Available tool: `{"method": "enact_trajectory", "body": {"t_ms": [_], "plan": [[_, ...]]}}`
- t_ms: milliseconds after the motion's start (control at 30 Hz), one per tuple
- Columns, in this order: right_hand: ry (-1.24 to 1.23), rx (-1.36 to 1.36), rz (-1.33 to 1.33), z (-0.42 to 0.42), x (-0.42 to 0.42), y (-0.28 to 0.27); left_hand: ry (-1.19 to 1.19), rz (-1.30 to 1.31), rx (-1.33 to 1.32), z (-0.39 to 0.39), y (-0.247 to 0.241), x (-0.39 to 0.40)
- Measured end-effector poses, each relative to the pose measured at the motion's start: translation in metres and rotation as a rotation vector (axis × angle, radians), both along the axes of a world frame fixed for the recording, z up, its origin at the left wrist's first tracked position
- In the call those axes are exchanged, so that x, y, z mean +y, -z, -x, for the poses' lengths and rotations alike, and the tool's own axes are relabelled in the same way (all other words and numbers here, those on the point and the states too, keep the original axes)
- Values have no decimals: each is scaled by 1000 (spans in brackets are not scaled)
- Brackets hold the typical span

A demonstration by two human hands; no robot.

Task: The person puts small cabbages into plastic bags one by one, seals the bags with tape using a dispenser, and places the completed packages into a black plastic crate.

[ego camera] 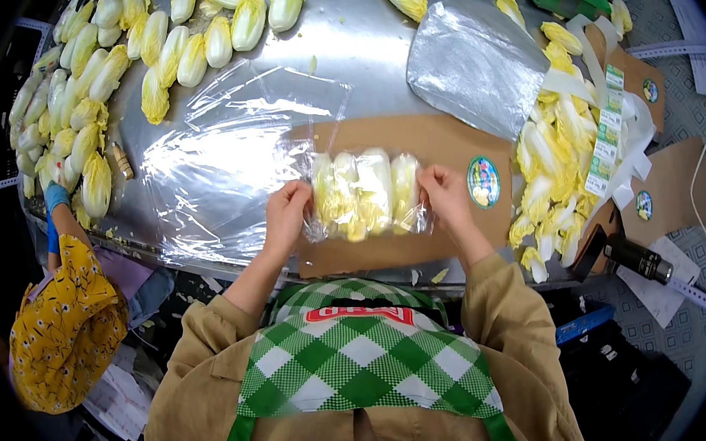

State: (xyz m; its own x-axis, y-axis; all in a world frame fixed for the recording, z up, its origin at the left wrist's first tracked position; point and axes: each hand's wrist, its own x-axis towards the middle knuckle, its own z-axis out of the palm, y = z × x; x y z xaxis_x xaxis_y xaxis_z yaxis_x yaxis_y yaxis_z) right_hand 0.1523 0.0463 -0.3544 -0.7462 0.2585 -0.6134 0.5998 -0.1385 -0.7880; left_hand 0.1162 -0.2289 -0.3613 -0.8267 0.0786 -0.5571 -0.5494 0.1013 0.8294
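A clear plastic bag (371,190) holding several small napa cabbages side by side is in front of me. My left hand (287,211) pinches the bag's left end, and my right hand (445,194) grips its right end. Beneath it lies a flat brown cardboard sheet (398,131) with a round coloured sticker (483,181) to the right of my right hand. Left of the bag, clear plastic film (205,182) is spread over the steel table (344,37) and shines with glare.
Loose napa cabbages (172,53) cover the table's left side. Yellow leaves (560,150) are heaped at right beside a strip of labels (606,129). A silver sheet (476,67) lies behind the cardboard. A co-worker's gloved hand (56,196) touches cabbages at left. A black cylinder (639,258) sits at the right edge.
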Motion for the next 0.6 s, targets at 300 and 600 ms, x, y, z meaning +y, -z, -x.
{"method": "enact_trajectory", "body": {"t_ms": [300, 600], "plan": [[-583, 787, -1156, -3, 4, -22, 191, 507, 579, -7, -10, 4], [-1178, 762, -962, 15, 33, -24, 1063, 440, 957, 33, -23, -35]]}}
